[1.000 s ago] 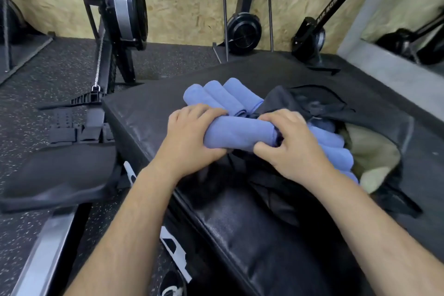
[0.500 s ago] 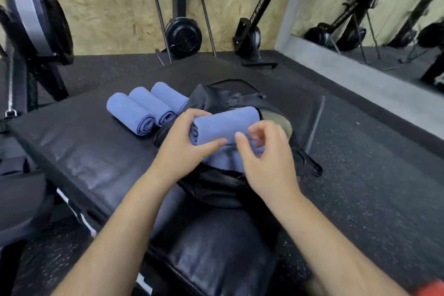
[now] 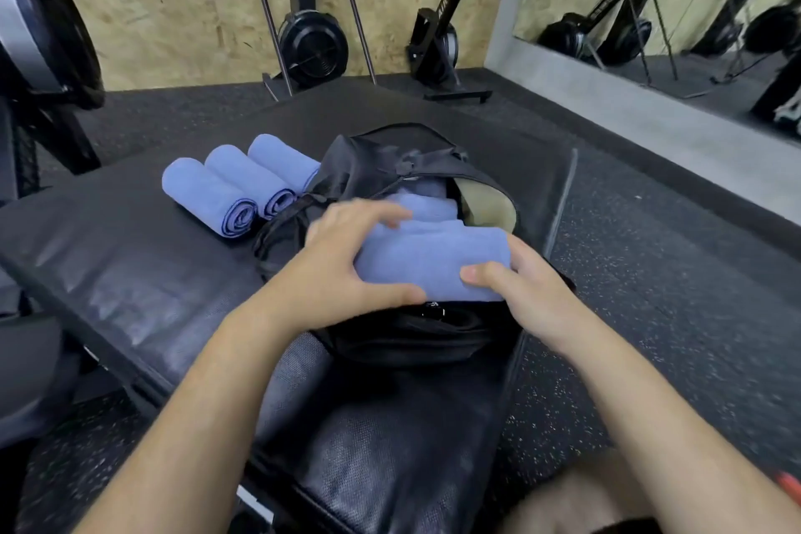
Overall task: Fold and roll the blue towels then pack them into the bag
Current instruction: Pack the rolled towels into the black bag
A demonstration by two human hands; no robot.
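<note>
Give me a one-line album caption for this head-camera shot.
Both hands, left and right, press a rolled blue towel into a black bag.

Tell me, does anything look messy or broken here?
Nothing stands out. Three rolled blue towels lie neatly side by side on the black padded mat, and both hands press another rolled blue towel into the open black bag.

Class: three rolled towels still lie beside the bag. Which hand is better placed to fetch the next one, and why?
Left. The left hand is on the side nearest the three rolled towels, which lie left of the bag; the right hand would have to cross over.
</note>
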